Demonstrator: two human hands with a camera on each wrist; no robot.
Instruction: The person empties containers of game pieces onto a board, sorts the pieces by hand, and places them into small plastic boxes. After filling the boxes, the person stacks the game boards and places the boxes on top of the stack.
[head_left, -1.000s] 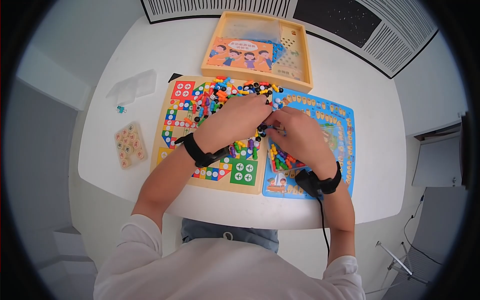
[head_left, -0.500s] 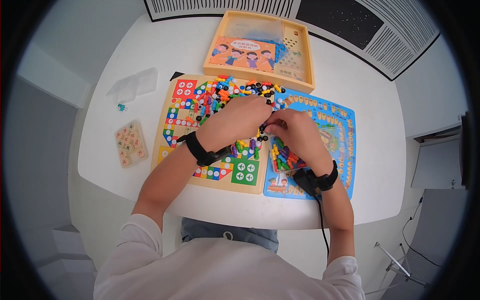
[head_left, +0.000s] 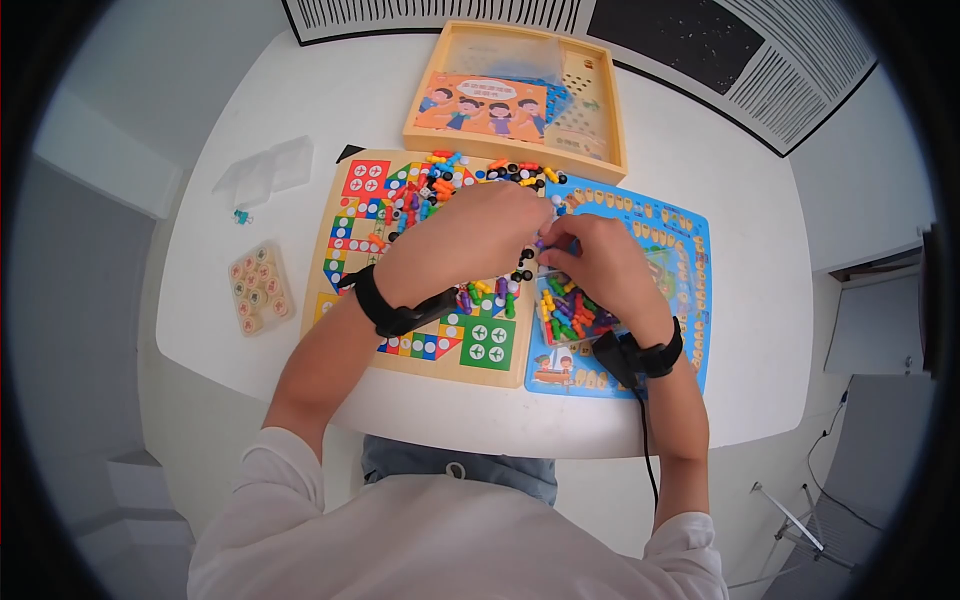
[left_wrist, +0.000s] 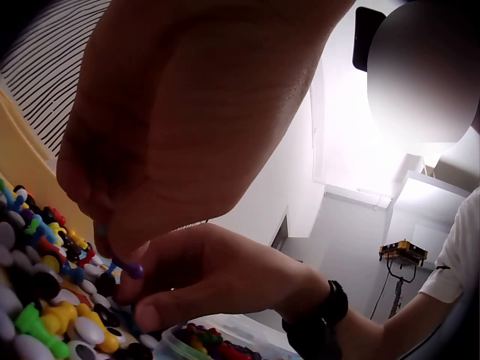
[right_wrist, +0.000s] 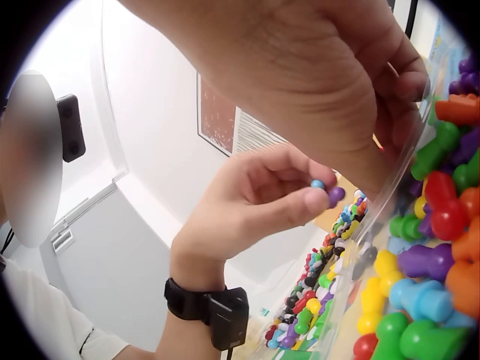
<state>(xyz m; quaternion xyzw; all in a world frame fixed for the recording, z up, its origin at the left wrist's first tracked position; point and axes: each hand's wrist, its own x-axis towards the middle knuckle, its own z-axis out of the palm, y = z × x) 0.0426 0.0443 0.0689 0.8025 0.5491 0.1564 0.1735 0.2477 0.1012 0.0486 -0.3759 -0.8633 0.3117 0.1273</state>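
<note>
My left hand (head_left: 490, 232) is over the heap of small coloured pawns on the wooden board (head_left: 400, 365). Between its thumb and fingertips it pinches a purple pawn (right_wrist: 337, 196) and a light blue pawn (right_wrist: 318, 184). Close to its right, my right hand (head_left: 605, 262) has its thumb and forefinger apart, near the purple pawn's head. That hand is above a clear plastic box (head_left: 640, 335) holding mixed pawns (right_wrist: 427, 262). Loose pawns and black and white pieces (left_wrist: 82, 330) lie below both hands.
A wooden tray (head_left: 615, 120) with an orange booklet (head_left: 480, 105) stands behind the boards. Under the pawn box lies a blue game board (head_left: 700, 300). At left are a clear box of round chess pieces (head_left: 258, 290) and an empty-looking clear case (head_left: 265, 178).
My right hand has drawn a little right, away from my left hand, uncovering some black pieces. A purple pawn now shows at my left fingertips.
</note>
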